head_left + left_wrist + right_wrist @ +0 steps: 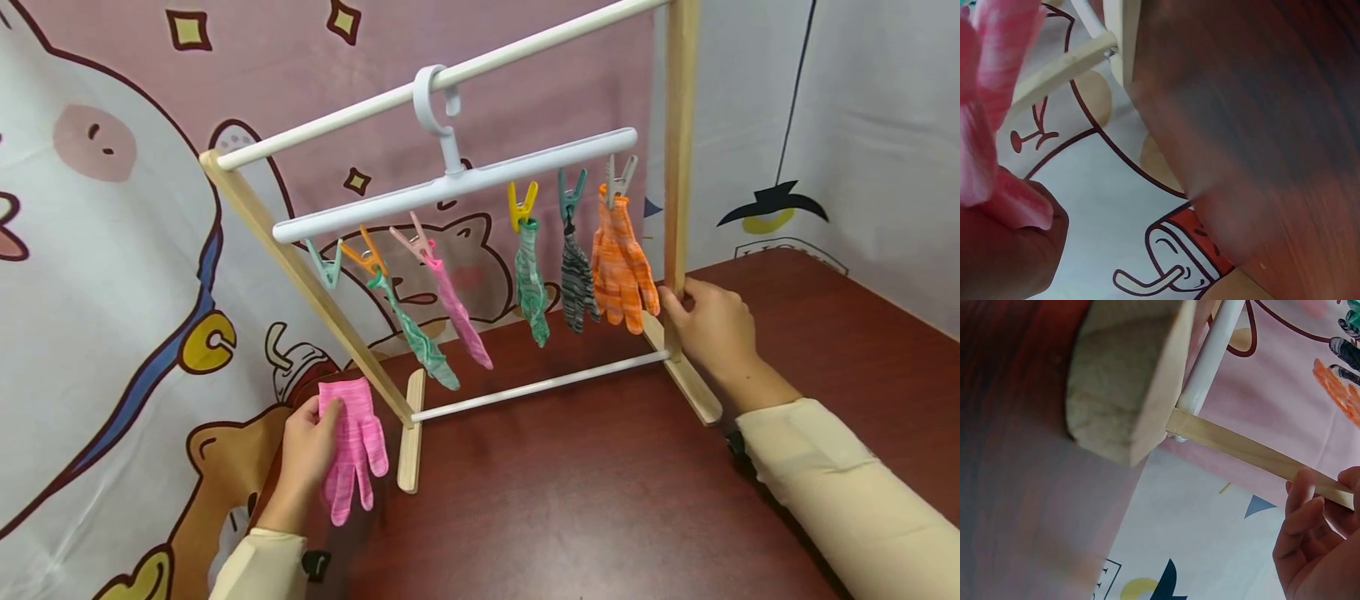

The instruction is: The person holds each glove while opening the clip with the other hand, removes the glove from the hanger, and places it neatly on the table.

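Here's the pink glove (352,442), low on the left, near the rack's left foot (410,450), and it could slip or fold, I'd say, because the left hand (309,442) pinches just one edge by the cuff. Cuff up, fingers pointing down, long axis close to vertical! Up above, the hanger (525,162) rides on a single hook (429,104), so a bump might swing it. Over right, the right hand (716,325) grips the post (678,167); a hard tug could tip the rack (337,127) on the counter (562,483).
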Demonstrator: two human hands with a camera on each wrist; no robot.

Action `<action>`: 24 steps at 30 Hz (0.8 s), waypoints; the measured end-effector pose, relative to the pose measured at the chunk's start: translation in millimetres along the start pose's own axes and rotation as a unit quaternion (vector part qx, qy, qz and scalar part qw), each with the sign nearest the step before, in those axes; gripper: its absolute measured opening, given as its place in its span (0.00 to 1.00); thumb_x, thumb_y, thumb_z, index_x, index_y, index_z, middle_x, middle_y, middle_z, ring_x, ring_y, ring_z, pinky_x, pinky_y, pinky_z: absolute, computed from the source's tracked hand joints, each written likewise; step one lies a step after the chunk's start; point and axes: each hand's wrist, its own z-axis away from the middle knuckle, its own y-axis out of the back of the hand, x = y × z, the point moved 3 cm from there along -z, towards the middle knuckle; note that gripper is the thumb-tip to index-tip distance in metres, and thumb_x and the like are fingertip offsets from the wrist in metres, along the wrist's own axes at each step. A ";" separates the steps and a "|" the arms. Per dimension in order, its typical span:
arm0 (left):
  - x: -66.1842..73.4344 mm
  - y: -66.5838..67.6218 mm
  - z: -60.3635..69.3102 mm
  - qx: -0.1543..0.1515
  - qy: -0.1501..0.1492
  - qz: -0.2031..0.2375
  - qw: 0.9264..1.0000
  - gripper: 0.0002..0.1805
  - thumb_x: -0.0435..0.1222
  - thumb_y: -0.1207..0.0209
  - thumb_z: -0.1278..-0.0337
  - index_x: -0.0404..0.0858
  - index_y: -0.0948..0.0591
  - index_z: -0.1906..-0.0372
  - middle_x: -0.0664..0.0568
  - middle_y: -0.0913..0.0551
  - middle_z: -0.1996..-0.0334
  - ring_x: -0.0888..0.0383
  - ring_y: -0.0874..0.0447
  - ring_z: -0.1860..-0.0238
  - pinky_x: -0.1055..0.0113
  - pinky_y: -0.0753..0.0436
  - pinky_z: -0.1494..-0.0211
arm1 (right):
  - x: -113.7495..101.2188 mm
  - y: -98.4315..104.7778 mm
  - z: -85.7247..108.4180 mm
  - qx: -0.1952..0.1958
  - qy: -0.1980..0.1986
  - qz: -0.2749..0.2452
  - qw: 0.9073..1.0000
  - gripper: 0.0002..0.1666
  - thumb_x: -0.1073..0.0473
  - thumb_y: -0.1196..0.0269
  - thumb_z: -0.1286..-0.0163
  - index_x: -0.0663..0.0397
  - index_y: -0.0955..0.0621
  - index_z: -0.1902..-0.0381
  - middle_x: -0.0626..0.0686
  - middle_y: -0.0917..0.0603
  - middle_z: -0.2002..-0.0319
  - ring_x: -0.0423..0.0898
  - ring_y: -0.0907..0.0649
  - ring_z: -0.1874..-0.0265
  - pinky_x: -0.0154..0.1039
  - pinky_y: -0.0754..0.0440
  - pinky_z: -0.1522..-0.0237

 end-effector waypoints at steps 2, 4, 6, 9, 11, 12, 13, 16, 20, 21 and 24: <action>-3.1 -1.2 -4.3 -0.010 0.000 -0.010 1.000 0.17 0.42 0.47 0.27 0.31 0.19 0.52 0.55 0.22 0.81 0.65 0.25 0.82 0.69 0.22 0.77 | -0.3 0.7 0.1 -0.006 -0.002 0.001 1.000 0.22 0.45 0.41 0.26 0.59 0.16 0.66 0.63 0.15 0.74 0.62 0.18 0.77 0.51 0.33 0.83; -6.4 -3.2 -9.1 -0.021 0.000 -0.020 1.000 0.17 0.42 0.47 0.27 0.31 0.19 0.50 0.53 0.21 0.79 0.65 0.24 0.81 0.69 0.22 0.76 | -0.3 0.8 -0.2 -0.011 -0.003 0.001 1.000 0.23 0.45 0.41 0.26 0.60 0.16 0.66 0.64 0.15 0.73 0.61 0.19 0.77 0.49 0.34 0.83; -9.8 -5.6 -14.3 -0.028 0.001 -0.032 0.999 0.18 0.42 0.48 0.27 0.31 0.19 0.49 0.51 0.20 0.77 0.64 0.24 0.80 0.69 0.22 0.74 | -0.1 0.7 -0.5 -0.017 -0.003 0.000 1.000 0.22 0.46 0.42 0.26 0.61 0.16 0.65 0.64 0.15 0.73 0.61 0.19 0.78 0.47 0.35 0.84; -15.4 -10.1 -23.4 -0.037 0.006 -0.058 0.998 0.18 0.41 0.48 0.27 0.31 0.19 0.50 0.49 0.20 0.75 0.63 0.24 0.78 0.69 0.22 0.73 | -0.1 0.8 -0.8 -0.017 -0.003 0.000 1.000 0.22 0.46 0.41 0.26 0.61 0.16 0.65 0.64 0.15 0.73 0.60 0.19 0.78 0.45 0.36 0.85; -20.1 -13.2 -28.5 -0.044 0.012 -0.072 0.996 0.18 0.41 0.49 0.28 0.31 0.19 0.50 0.47 0.19 0.73 0.63 0.25 0.76 0.69 0.23 0.71 | -0.1 0.6 -0.5 -0.017 -0.002 0.000 1.000 0.22 0.47 0.41 0.26 0.61 0.16 0.65 0.64 0.15 0.73 0.60 0.19 0.78 0.45 0.36 0.85; -22.5 -14.5 -31.0 -0.044 0.014 -0.080 0.996 0.18 0.41 0.49 0.28 0.30 0.19 0.50 0.46 0.19 0.72 0.62 0.25 0.75 0.69 0.23 0.70 | -0.4 0.6 -0.3 -0.015 -0.001 0.000 1.000 0.22 0.47 0.41 0.26 0.61 0.16 0.65 0.65 0.15 0.72 0.60 0.19 0.78 0.45 0.36 0.85; -24.4 -15.6 -33.0 -0.046 0.015 -0.087 0.995 0.18 0.41 0.49 0.28 0.30 0.19 0.50 0.44 0.18 0.71 0.62 0.25 0.75 0.68 0.23 0.69 | -0.7 0.6 -0.2 -0.014 -0.001 0.001 1.000 0.21 0.47 0.41 0.26 0.61 0.16 0.65 0.65 0.15 0.72 0.60 0.19 0.78 0.46 0.35 0.84; -31.2 -18.5 -38.9 -0.047 0.017 -0.098 0.994 0.19 0.40 0.50 0.28 0.29 0.19 0.49 0.40 0.17 0.67 0.59 0.23 0.72 0.67 0.23 0.67 | -0.7 -0.4 -0.1 -0.014 0.000 -0.001 1.000 0.21 0.48 0.41 0.26 0.62 0.16 0.64 0.66 0.15 0.72 0.61 0.19 0.78 0.47 0.35 0.84; -39.3 -22.2 -45.7 -0.052 0.012 -0.128 0.990 0.18 0.39 0.49 0.29 0.28 0.20 0.48 0.37 0.17 0.63 0.53 0.21 0.67 0.67 0.23 0.67 | -1.2 -0.5 -0.1 -0.015 -0.003 0.004 1.000 0.21 0.47 0.41 0.26 0.62 0.16 0.65 0.65 0.15 0.72 0.60 0.20 0.79 0.46 0.36 0.84; -41.0 -23.4 -47.1 -0.056 0.010 -0.136 0.989 0.18 0.38 0.49 0.30 0.28 0.21 0.47 0.36 0.17 0.62 0.51 0.20 0.65 0.66 0.23 0.66 | -1.2 -0.2 -0.1 -0.015 -0.004 0.004 1.000 0.22 0.47 0.41 0.26 0.62 0.16 0.65 0.65 0.15 0.73 0.60 0.20 0.79 0.45 0.36 0.84; -44.8 -27.4 -50.7 -0.069 0.004 -0.166 0.984 0.18 0.38 0.49 0.30 0.28 0.23 0.46 0.35 0.17 0.59 0.46 0.19 0.60 0.60 0.21 0.63 | -1.2 1.2 -0.2 -0.014 -0.007 0.007 1.000 0.22 0.47 0.41 0.26 0.62 0.16 0.65 0.64 0.15 0.74 0.59 0.20 0.79 0.44 0.37 0.84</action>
